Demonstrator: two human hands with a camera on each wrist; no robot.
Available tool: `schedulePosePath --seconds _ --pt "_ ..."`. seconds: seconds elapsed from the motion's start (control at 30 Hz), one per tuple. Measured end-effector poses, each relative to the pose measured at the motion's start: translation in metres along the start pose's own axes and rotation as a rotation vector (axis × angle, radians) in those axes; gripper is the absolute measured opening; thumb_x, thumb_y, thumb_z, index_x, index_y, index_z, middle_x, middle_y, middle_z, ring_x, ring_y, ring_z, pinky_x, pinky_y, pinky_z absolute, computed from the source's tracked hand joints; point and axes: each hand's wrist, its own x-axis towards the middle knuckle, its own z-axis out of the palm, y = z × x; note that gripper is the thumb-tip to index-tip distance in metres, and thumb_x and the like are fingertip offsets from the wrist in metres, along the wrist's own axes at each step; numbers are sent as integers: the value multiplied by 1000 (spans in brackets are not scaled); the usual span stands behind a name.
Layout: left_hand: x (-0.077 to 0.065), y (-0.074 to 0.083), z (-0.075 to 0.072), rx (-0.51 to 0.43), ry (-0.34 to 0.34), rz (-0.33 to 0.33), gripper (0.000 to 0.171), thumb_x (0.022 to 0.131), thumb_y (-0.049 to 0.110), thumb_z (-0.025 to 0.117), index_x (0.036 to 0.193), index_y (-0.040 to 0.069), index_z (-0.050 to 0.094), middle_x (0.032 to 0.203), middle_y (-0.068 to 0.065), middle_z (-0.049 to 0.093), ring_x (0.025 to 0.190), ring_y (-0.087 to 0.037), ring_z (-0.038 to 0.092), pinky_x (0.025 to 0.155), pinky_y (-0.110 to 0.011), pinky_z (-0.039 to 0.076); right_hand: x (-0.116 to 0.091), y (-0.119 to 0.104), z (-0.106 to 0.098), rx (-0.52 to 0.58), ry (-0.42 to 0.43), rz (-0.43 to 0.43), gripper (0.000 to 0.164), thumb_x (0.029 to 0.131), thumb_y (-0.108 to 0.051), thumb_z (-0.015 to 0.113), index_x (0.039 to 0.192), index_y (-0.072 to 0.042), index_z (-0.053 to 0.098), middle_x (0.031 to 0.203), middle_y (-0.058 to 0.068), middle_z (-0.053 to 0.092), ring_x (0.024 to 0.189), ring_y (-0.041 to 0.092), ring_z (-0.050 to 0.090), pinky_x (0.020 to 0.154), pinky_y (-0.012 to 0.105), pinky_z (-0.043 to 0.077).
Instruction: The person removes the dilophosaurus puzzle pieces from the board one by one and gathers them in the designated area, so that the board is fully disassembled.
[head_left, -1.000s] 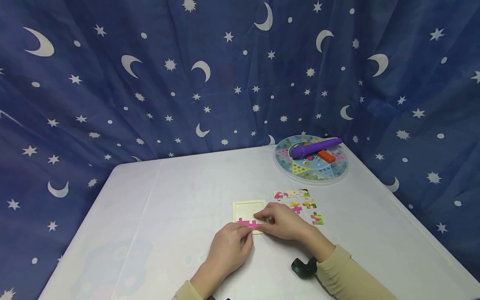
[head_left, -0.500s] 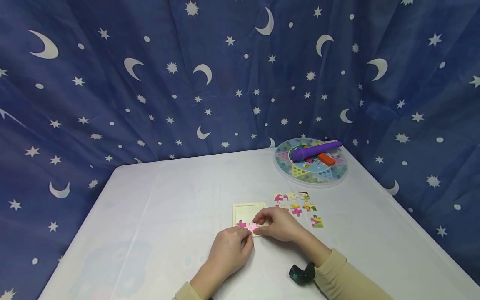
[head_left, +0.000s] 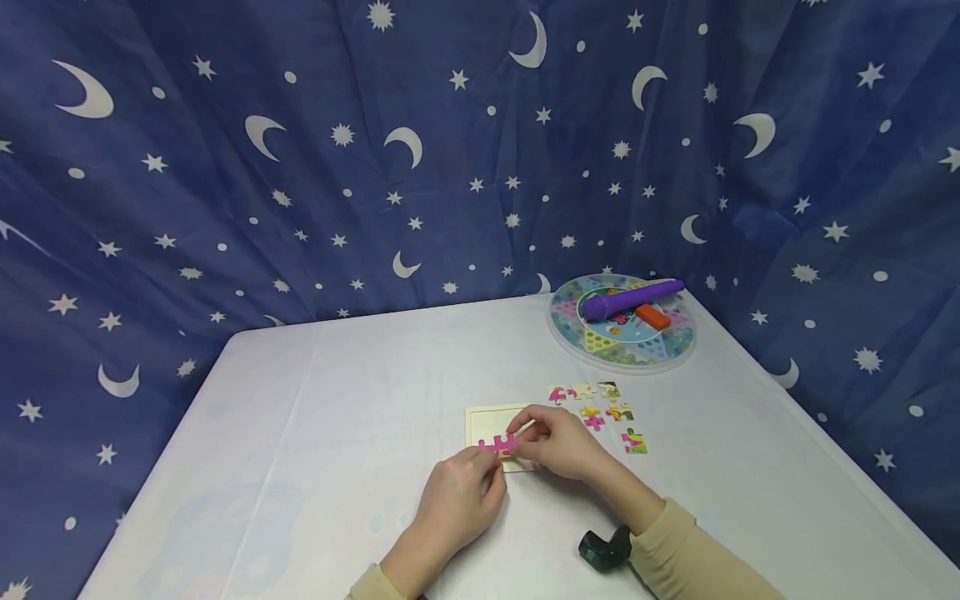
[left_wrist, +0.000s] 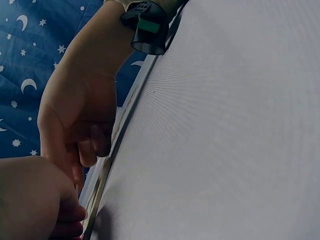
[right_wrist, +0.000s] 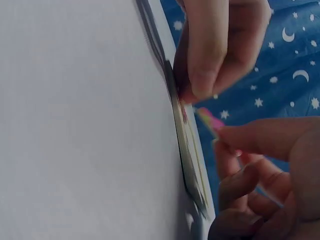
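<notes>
A square, pale jigsaw tray (head_left: 480,422) lies on the white table in the head view. My right hand (head_left: 558,442) pinches a pink jigsaw piece (right_wrist: 215,121) between thumb and finger, tilted just above the tray in the right wrist view. My left hand (head_left: 461,497) has bent fingers at the tray's near left part. Its fingertips (right_wrist: 202,90) come down at the tray, where a bit of red shows. Whether they grip or only press there is hidden. More pink (head_left: 483,447) shows beside the left fingertips in the head view.
Several loose jigsaw pieces (head_left: 591,417) lie right of the tray, one green and pink piece (head_left: 633,442) nearest me. A round game board (head_left: 660,354) at the back right bears a purple toy microphone (head_left: 630,300) and an orange block (head_left: 652,317). A starry curtain (head_left: 337,208) hangs behind.
The pink piece in my right hand has turned and tilted up off the tray since half a second ago. My right fingers rose slightly. The left hand stays in place.
</notes>
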Motion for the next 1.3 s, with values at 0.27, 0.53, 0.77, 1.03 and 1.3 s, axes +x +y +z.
schedulePosePath --seconds 0.27,0.53,0.77,1.03,1.3 --pt "-2 2 -3 13 -65 -19 5 81 11 77 84 15 77 84 7 71 81 -15 69 71 -32 58 -4 4 -33 90 71 14 20 88 -17 79 107 -14 71 86 2 70 70 24 62 57 31 48" --pt "0 2 -2 10 -86 -31 9 82 7 81 87 14 80 87 4 73 80 -16 70 70 -34 58 -23 15 -101 209 211 18 30 98 -24 72 121 -5 65 99 19 68 84 39 57 69 37 54" --pt "-1 1 -2 32 -37 -38 14 77 4 85 84 16 80 85 5 76 81 -12 74 66 -33 59 -28 18 -113 235 227 21 36 98 -26 71 126 -4 63 102 18 69 83 37 55 68 35 53" --pt "0 -3 1 17 19 -70 14 77 0 87 84 10 79 88 0 74 87 -19 71 77 -35 60 -28 17 -112 243 236 17 34 98 -23 71 125 -3 64 97 15 68 78 34 54 65 33 52" --pt "-3 -2 2 56 -26 -112 19 76 -4 83 88 11 80 93 1 76 91 -19 73 74 -38 61 -28 20 -113 239 244 27 34 98 -23 71 125 -3 64 101 17 69 76 32 54 64 33 50"
